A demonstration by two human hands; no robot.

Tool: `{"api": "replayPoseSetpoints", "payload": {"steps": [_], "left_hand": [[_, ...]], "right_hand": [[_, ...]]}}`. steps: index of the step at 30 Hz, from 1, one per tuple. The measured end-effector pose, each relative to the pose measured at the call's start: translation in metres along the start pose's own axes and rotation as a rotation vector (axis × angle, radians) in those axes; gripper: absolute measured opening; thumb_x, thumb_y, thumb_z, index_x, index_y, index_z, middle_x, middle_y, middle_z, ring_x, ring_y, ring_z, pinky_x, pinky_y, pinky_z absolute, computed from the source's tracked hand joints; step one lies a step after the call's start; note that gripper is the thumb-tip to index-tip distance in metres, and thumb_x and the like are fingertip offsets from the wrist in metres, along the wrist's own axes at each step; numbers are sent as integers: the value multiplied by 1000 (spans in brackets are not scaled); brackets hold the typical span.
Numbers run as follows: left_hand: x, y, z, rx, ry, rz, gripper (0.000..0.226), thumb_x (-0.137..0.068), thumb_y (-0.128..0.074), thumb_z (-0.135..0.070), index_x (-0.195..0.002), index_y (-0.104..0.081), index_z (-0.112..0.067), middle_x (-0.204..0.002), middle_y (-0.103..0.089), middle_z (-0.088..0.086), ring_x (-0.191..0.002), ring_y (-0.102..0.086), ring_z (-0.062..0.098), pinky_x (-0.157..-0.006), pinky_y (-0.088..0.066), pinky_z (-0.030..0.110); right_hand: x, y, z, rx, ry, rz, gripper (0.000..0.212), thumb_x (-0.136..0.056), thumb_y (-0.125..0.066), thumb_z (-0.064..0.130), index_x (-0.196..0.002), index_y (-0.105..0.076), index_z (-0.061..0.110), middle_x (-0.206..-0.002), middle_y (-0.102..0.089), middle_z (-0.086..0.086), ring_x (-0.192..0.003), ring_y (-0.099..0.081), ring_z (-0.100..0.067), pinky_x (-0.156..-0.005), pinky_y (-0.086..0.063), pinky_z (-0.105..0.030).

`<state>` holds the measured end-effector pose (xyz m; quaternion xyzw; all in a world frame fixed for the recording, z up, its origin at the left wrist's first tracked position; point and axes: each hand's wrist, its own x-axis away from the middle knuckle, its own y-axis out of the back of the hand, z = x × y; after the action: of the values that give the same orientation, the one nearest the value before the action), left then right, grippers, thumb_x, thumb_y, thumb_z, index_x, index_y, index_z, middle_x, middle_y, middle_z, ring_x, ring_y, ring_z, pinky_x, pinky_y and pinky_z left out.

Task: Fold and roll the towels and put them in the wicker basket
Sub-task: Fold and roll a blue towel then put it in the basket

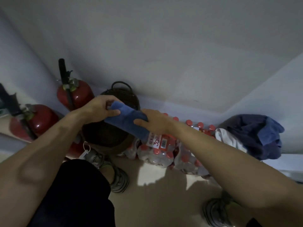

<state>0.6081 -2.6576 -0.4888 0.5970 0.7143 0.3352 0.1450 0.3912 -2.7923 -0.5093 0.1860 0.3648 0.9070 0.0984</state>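
Blue terry, rolled into a soft light towel [127,122], hung in the air over the basket [105,135]. The left hand [101,108] pinched its far end; the right hand [153,122] curled round the near part. It would likely unroll unless held at both ends.

rolled towels [126,122]: 1 | wicker baskets [121,95]: 1 | fire extinguishers [74,94]: 2 | shoes [119,179]: 2

Bare forearms [49,154], black shorts [73,194], grey sandals [118,179]
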Motion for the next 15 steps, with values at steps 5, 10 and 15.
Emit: {"api": "replayPoseSetpoints", "payload": {"steps": [5, 10, 15], "left_hand": [[17, 0, 75, -12, 283, -225, 34, -80, -77, -12, -111, -63, -7, -103, -66, 10, -93, -61, 24, -85, -50, 37], [18, -13, 108, -120, 382, -225, 35, -82, -73, -14, -115, -62, -6, -115, -62, 13, -106, -58, 29, -90, -46, 37], [-2, -20, 117, -285, 397, 46, 33, -86, -69, -19, -116, -59, -12, -120, -59, 9, -110, -56, 27, -94, -46, 37]], "right_hand": [[-76, -24, 24, 35, 19, 193, 42, -97, -57, 33, -132, -46, 13, -131, -56, -9, -108, -55, -20, -85, -40, -28], [-116, -56, 25, 133, -21, 347, 47, -95, -60, 33, -134, -46, 11, -132, -56, -10, -109, -54, -21, -82, -37, -24], [-140, -65, 25, 326, -42, 547, 46, -92, -64, 35, -125, -55, 4, -118, -62, -12, -95, -57, -21, -73, -46, -27]]}}
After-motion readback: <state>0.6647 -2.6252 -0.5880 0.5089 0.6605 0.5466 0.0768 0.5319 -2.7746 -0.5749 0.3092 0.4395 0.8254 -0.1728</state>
